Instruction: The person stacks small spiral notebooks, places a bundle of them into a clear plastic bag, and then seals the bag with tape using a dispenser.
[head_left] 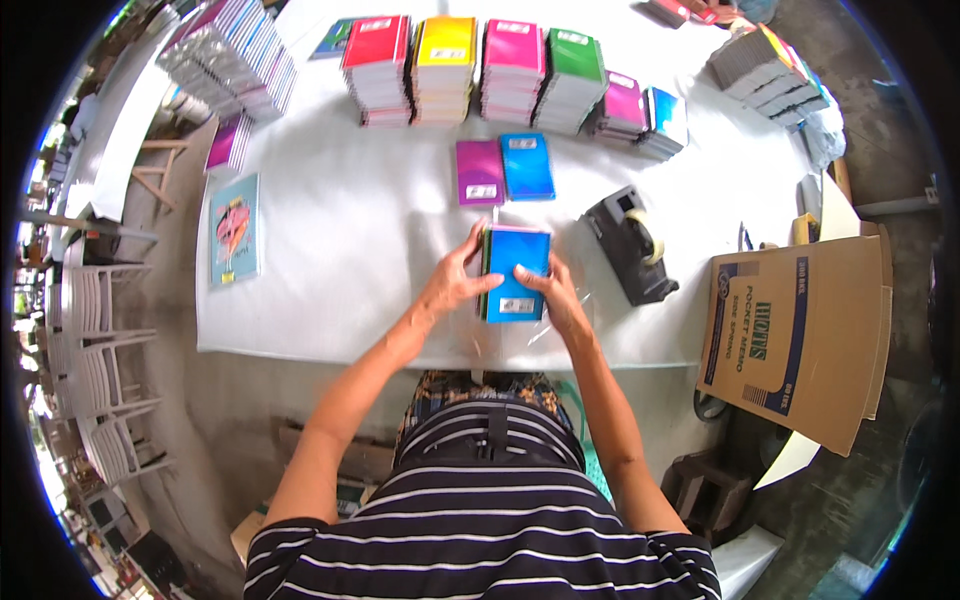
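A small stack of spiral pocket notebooks [519,258] with a blue cover on top is gripped between my two hands near the table's front edge. My left hand [458,277] closes on its left side, thumb on the cover's edge; other colours show along that side. On the right side, my right hand [553,290] holds it with the thumb lying across the blue cover. Clear plastic seems to glint around the stack's lower end. Just beyond lie a purple notebook [480,170] and a blue notebook [528,166], side by side.
A black tape dispenser [632,248] stands right of my hands. Tall notebook piles in red [377,70], yellow [445,70], pink [513,70] and green [570,80] line the far side. An open cardboard box [790,335] sits at the right edge; a teal illustrated book [235,230] lies left.
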